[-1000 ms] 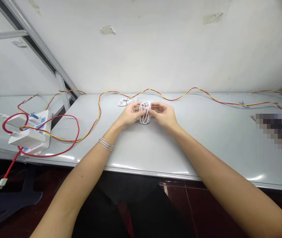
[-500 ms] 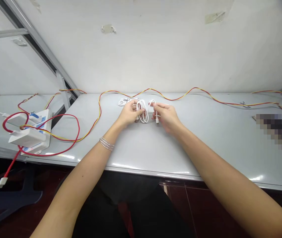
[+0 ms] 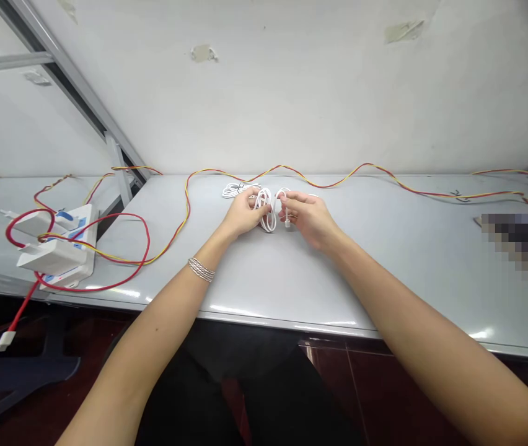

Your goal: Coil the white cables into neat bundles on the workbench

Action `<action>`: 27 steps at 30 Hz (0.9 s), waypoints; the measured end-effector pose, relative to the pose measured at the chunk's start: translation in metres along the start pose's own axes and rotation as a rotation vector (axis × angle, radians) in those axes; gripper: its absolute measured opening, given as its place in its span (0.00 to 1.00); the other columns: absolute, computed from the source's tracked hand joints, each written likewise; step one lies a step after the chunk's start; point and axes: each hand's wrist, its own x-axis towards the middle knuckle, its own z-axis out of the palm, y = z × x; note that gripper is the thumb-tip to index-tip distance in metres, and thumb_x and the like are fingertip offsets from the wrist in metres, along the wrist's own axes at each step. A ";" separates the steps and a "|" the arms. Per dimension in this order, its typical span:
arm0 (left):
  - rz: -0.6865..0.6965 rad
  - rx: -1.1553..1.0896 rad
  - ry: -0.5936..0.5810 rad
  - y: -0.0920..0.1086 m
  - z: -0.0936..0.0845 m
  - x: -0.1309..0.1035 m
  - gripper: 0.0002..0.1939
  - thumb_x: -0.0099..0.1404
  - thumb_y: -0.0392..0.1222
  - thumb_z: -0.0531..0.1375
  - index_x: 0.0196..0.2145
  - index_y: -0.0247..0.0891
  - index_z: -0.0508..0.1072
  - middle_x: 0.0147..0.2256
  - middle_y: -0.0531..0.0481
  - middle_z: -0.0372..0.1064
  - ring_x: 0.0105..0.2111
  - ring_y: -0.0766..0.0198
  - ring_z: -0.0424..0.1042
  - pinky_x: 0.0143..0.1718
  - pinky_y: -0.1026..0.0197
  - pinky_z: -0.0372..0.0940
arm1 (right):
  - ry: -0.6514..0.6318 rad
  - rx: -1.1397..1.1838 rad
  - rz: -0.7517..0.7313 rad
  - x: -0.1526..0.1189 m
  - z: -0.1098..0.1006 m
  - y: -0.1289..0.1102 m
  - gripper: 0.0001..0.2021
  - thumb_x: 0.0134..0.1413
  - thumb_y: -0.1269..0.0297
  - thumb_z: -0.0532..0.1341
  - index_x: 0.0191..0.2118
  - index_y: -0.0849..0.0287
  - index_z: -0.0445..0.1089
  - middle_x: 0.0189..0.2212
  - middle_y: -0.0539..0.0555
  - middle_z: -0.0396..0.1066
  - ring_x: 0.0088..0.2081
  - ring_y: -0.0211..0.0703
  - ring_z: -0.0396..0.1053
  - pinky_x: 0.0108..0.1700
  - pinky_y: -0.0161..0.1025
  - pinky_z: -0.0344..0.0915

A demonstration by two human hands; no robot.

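In the grasp of left fingers [image 3: 256, 215] and right fingers [image 3: 294, 203], a thin white cable [image 3: 272, 221], oval-looped.

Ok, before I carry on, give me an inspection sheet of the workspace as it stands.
Surface: pale grey table, shiny, with light glaring along its front edge.
Things in hand: a coiled white cable, its plug hanging below the right fingers.
Hands: left hand grips the coil; right hand pinches the cable near the plug.
Clutter: tied white bundle behind the left hand; something pixelated at far right, unreadable.
Cables: red-and-yellow wire along the back; red cable hanging off the front edge at left; power strip with white chargers.
Surroundings: white wall with tape scraps; metal frame at left.
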 end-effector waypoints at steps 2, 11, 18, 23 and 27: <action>0.015 0.026 0.013 -0.002 0.000 0.001 0.16 0.55 0.38 0.71 0.38 0.37 0.70 0.27 0.52 0.74 0.24 0.65 0.73 0.27 0.64 0.66 | -0.006 -0.029 -0.047 0.001 -0.001 0.002 0.22 0.34 0.50 0.78 0.34 0.58 0.78 0.34 0.50 0.73 0.32 0.35 0.68 0.35 0.35 0.64; 0.173 0.033 -0.015 0.000 -0.001 0.001 0.15 0.53 0.40 0.72 0.32 0.35 0.70 0.31 0.49 0.74 0.32 0.64 0.73 0.35 0.63 0.68 | -0.134 -0.171 -0.108 -0.003 0.003 0.003 0.26 0.40 0.38 0.73 0.29 0.59 0.75 0.21 0.47 0.61 0.24 0.33 0.55 0.27 0.36 0.54; 0.076 -0.063 -0.181 0.007 0.003 -0.006 0.13 0.61 0.47 0.69 0.37 0.35 0.76 0.29 0.50 0.74 0.27 0.66 0.71 0.30 0.64 0.66 | 0.111 0.022 -0.049 0.002 0.000 0.003 0.20 0.45 0.45 0.72 0.33 0.56 0.73 0.22 0.46 0.59 0.22 0.34 0.57 0.24 0.35 0.56; -0.015 -0.072 -0.141 0.007 0.001 -0.004 0.16 0.68 0.50 0.63 0.29 0.34 0.74 0.25 0.49 0.71 0.22 0.68 0.68 0.23 0.64 0.62 | 0.248 0.127 -0.052 0.007 -0.005 0.000 0.18 0.51 0.48 0.70 0.34 0.55 0.68 0.31 0.50 0.70 0.30 0.37 0.68 0.31 0.34 0.65; 0.047 0.000 -0.054 0.001 -0.001 -0.001 0.18 0.67 0.52 0.64 0.28 0.34 0.75 0.23 0.49 0.71 0.19 0.68 0.66 0.21 0.64 0.60 | 0.231 0.097 -0.015 0.004 -0.002 -0.004 0.19 0.53 0.45 0.68 0.34 0.55 0.65 0.29 0.49 0.70 0.28 0.39 0.70 0.34 0.37 0.69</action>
